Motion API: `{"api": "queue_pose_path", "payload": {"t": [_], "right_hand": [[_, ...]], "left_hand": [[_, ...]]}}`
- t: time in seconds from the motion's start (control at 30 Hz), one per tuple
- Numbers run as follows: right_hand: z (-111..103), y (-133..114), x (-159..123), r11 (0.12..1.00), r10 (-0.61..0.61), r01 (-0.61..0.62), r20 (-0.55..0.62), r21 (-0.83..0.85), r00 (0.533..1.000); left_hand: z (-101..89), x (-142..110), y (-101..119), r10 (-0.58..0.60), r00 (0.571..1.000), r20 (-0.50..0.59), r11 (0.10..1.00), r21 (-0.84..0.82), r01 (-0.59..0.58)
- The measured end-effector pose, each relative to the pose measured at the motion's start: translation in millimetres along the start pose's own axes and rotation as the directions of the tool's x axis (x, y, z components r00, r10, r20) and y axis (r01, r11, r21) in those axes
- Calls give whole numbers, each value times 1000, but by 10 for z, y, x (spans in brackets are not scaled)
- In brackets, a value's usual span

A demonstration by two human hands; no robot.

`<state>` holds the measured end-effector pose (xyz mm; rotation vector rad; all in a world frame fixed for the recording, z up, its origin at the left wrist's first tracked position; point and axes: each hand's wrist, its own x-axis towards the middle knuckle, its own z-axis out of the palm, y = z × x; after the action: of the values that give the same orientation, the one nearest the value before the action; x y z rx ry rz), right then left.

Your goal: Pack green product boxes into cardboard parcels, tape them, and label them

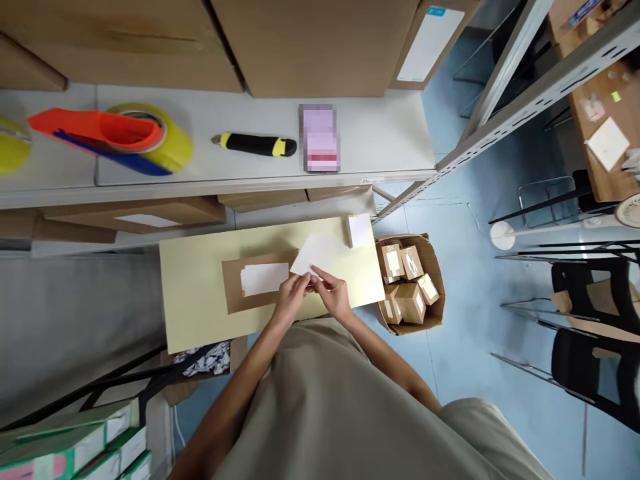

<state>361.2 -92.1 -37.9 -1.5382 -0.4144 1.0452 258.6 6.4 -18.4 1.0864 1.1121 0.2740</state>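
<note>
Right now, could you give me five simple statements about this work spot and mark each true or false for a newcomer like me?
1. The left hand and right hand are both at the near edge of the white sheet. True.
2. A small white stack sits at the right end of the pale yellow table. True.
3. A utility knife lies on the table. False: the utility knife lies on the grey shelf.
4. The open carton beside the table holds small boxes. True.
5. The brown cardboard is on the shelf. False: the brown cardboard lies on the table.
</note>
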Motion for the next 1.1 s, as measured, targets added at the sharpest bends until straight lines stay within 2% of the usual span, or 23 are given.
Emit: {"api": "queue_pose_path", "payload": {"t": [0.13,0.23,0.33,0.4,0.47,0.57,0.63,0.7,0.77,0.9,1.0,1.1], "right_hand": [[291,-226,-140,1000,-11,12,36,-19,999],[393,-453,-175,999,-31,33,38,-41,999],[469,-642,-199,995,-50,58,96,-84,994],[541,-718,-244,991,-46,64,152,-121,987],[647,-754,-325,984,-28,65,219,-166,975],[874,-760,-494,974,14,63,337,-219,941],[1058,-750,-603,974,34,53,374,-221,927],[1242,-745,-685,977,27,50,356,-207,934],[1403,-758,-736,981,-7,67,312,-182,950],[1620,-868,-793,977,-61,116,286,-180,956],[1714,-986,-838,970,-57,122,293,-209,954],[1787,-1071,-887,971,-63,126,291,-203,955]], "left_hand": [[-592,-118,62,120,993,-12,987,111,-118],[-1146,-235,176,166,986,11,961,221,-164],[-1638,-356,269,181,982,46,951,245,-187],[-1879,-405,291,197,979,49,954,219,-203],[-2038,-417,281,215,976,9,966,145,-214],[-2147,-403,240,215,968,-126,974,-46,-222],[-2157,-419,223,180,966,-186,961,-178,-213],[-2140,-487,227,147,973,-176,941,-278,-192],[-2112,-617,252,153,982,-112,924,-336,-182],[-2076,-978,352,198,980,-5,921,-340,-188],[-2101,-1211,455,211,977,8,938,-284,-200],[-2153,-1339,547,274,962,18,940,-216,-264]]}}
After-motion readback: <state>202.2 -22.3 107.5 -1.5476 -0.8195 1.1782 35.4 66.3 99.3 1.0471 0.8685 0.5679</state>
